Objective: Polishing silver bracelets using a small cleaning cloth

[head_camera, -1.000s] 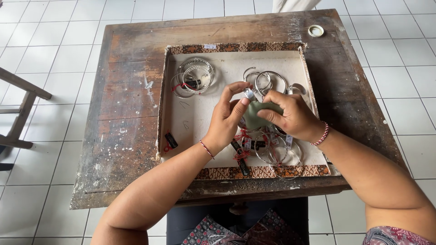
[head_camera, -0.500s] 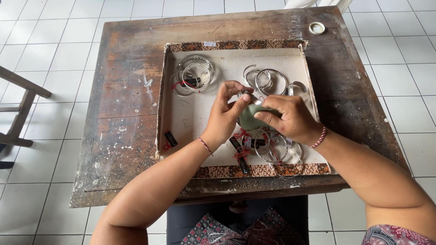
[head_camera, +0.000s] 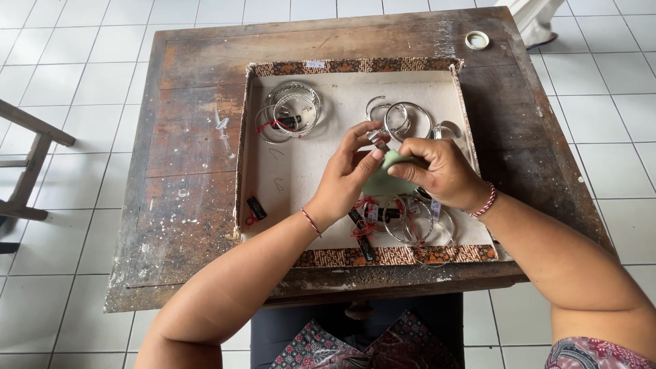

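Standing on white tiles (head_camera: 82, 89), worn wooden table (head_camera: 191, 171).

Both hands have lifted slightly toward twelve o'clock; the left hand (head_camera: 345, 179) now pinches the ring (head_camera: 377, 139) against the cloth (head_camera: 391, 179).

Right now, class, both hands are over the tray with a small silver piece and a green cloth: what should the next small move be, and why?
Probably a short rub of the green cloth along the silver piece. The left hand pinches that piece at its fingertips, and the right hand presses the cloth up against it, above the tray.
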